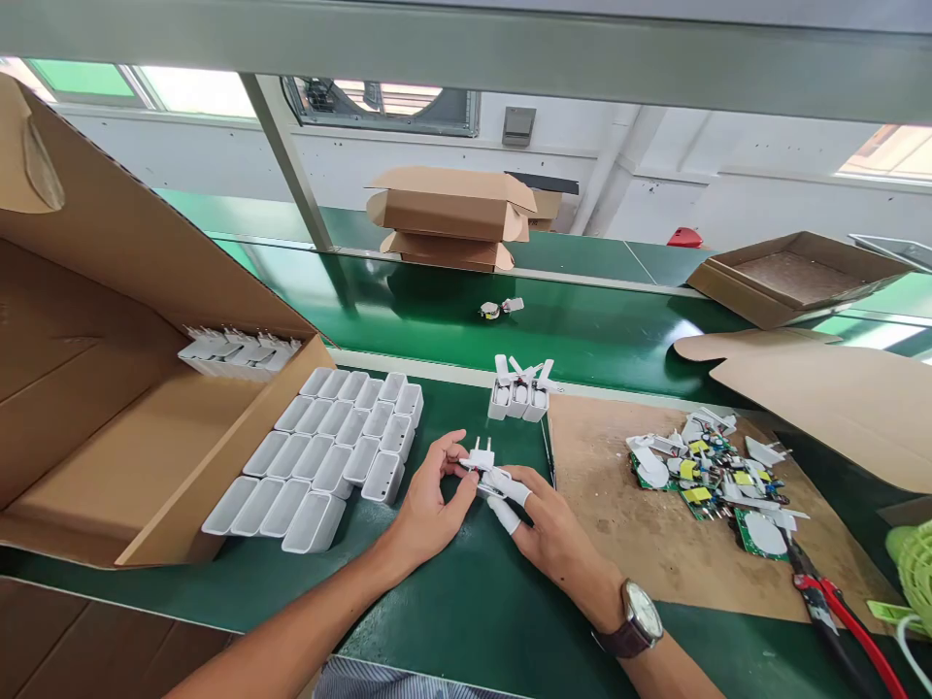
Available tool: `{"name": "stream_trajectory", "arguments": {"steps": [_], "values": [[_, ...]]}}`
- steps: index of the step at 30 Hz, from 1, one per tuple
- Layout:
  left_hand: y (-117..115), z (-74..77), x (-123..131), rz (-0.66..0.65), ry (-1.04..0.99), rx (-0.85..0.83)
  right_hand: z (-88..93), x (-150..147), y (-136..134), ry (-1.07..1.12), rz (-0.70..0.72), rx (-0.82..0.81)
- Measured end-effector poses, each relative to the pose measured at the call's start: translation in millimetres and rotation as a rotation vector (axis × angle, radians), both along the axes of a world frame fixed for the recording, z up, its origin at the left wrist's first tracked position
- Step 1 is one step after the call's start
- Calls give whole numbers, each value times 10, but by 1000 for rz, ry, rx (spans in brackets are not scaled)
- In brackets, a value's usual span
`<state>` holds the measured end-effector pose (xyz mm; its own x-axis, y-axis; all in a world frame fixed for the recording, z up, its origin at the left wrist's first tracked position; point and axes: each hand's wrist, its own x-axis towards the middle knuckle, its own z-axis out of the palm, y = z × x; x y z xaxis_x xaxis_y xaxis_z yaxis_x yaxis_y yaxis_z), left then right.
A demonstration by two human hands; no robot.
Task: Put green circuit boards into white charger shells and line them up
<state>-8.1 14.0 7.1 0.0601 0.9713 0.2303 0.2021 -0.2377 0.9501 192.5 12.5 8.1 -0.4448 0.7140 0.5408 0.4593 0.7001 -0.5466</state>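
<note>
Over the green bench, both hands grip a small white plug part (481, 458) whose two metal pins point away from me. My left hand (438, 485) pinches its left side between thumb and fingers. On its right side is my right hand (548, 515), closed, with white finger cots on some fingers. The part's lower side is partly hidden by the fingers. Just beyond the hands stand several white housings (518, 400) with parts sticking out of their tops. Left of my left hand, rows of open white housings (320, 466) lie together.
A large open carton (167, 408) stands at left, holding filled housings (237, 351). At right, a brown board (604, 524) carries a pile of circuit boards (710, 471) and red-handled pliers (837, 612). Two loose parts (502, 308) lie on the green conveyor (582, 325); cartons (451, 209) stand behind.
</note>
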Motion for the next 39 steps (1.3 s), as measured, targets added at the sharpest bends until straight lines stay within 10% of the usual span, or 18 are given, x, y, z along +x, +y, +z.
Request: {"name": "stream_trajectory", "arguments": {"steps": [3, 10, 16, 23, 30, 39], "values": [[-22, -20, 0, -3, 20, 26, 3, -26, -6, 111, -31, -129], [-140, -16, 97, -70, 212, 422, 165, -131, -75, 629, 114, -985], [-125, 33, 114, -49, 223, 503, 235, -189, -83, 756, 164, -1139], [-113, 2, 105, -69, 228, 486, 209, -170, -73, 732, 159, -1143], [-123, -7, 62, 63, 400, 321, 71, -193, -83, 558, -23, -686], [450, 606, -29, 16, 479, -23, 116, -77, -131, 239, -185, -311]]}}
